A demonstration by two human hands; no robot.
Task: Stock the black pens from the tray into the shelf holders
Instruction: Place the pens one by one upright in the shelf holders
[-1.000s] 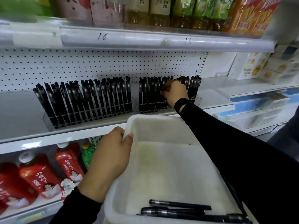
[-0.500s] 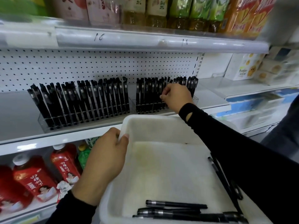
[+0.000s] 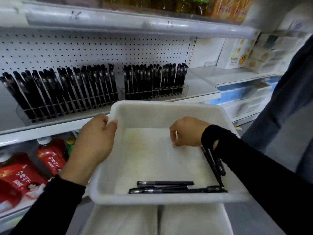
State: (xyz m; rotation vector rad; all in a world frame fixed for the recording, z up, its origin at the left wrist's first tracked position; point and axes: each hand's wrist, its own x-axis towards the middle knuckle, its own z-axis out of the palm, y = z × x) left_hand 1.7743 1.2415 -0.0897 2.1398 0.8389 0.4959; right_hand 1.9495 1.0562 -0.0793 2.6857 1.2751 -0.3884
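Loose black pens (image 3: 165, 183) are seen lying flat on the tray floor against the near wall, well apart from the right fingertips, on the wearer's side of them. More leaning pens (image 3: 213, 164) are propped along the right wall, just beside the right wrist. The white tray (image 3: 169, 108) is gripped at its far left corner by the left hand (image 3: 94, 143), with the thumb (image 3: 113, 123) hooked over the rim and the fingers wrapped outside. The right hand (image 3: 186, 131) is held inside the tray over bare floor. Its fingers (image 3: 174, 143) are loosely curled downward with a narrow gap to the thumb, and nothing is held.

Beyond both sets of fingers, two clear holders are set on the shelf (image 3: 199, 92). The right holder (image 3: 184, 89) is straight past the right fingertips. The left holder (image 3: 22, 114) is past the left knuckles and further left. Both are packed with stocked pens (image 3: 94, 85), upright and slightly tilted. A pegboard (image 3: 84, 50) is seen behind them. Red bottles (image 3: 49, 160) are shelved below the left knuckles. A grey garment (image 3: 279, 107) is seen to the right of the right sleeve.
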